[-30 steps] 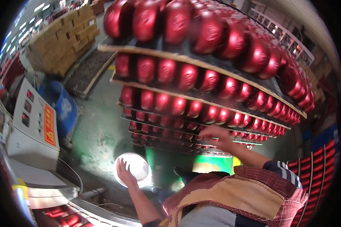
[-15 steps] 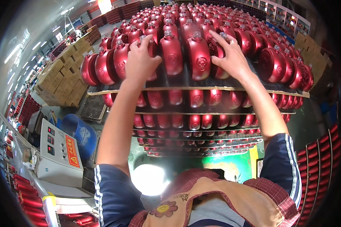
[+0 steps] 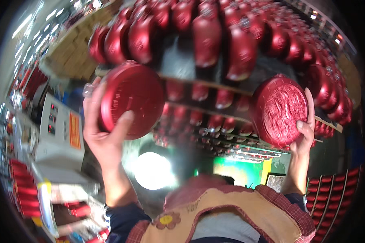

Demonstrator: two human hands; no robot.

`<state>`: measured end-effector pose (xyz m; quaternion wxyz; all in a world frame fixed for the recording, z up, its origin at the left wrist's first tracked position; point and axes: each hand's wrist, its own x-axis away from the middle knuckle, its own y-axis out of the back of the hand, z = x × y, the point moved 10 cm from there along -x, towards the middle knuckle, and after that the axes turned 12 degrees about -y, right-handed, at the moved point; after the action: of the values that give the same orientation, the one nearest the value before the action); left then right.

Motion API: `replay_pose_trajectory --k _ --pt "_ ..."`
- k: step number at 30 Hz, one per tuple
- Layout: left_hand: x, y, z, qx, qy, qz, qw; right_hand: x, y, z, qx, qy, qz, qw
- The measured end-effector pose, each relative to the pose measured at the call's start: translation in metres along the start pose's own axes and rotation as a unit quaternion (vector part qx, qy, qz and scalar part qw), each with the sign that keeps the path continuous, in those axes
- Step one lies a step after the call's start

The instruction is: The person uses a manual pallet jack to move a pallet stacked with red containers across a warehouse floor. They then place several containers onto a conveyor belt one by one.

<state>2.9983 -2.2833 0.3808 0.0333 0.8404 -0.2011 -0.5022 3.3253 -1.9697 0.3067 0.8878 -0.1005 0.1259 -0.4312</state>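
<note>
A round, flat red bottle (image 3: pixel 144 103) is gripped in my left hand (image 3: pixel 105 133), its smooth broad face turned toward me and my thumb pressed on it. The bottle's clear glass neck juts out by my left fingers. On the other side my right hand (image 3: pixel 305 131) is closed on a second red bottle (image 3: pixel 280 111), whose face carries a raised relief pattern. Both are lifted in front of the stacked boards, well apart from each other. Behind them, rows of matching red bottles (image 3: pixel 207 38) stand upright on the top board (image 3: pixel 178 56). Motion blurs the picture somewhat.
More layers of red bottles (image 3: pixel 215 121) sit on boards below the top one. A white control box (image 3: pixel 61 129) stands at the left, with cardboard cartons (image 3: pixel 75 48) beyond it. Racked red bottles (image 3: pixel 332 198) fill the lower right. A bright round light (image 3: pixel 152 170) glares below.
Both hands have taken a bottle off the front row of the top board and drawn it back toward me, spreading apart. The view has tilted and come nearer the stack.
</note>
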Motion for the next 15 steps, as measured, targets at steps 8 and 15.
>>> replay_pose_trajectory --k 8,15 --pt "0.328 0.105 0.148 0.48 0.447 -0.411 0.633 0.131 -0.258 -0.278 -0.517 -0.55 0.229 0.615" --pt "0.47 0.107 0.194 0.772 0.351 -0.453 0.274 0.237 -0.424 -0.401 -0.657 -0.705 0.2 0.178"
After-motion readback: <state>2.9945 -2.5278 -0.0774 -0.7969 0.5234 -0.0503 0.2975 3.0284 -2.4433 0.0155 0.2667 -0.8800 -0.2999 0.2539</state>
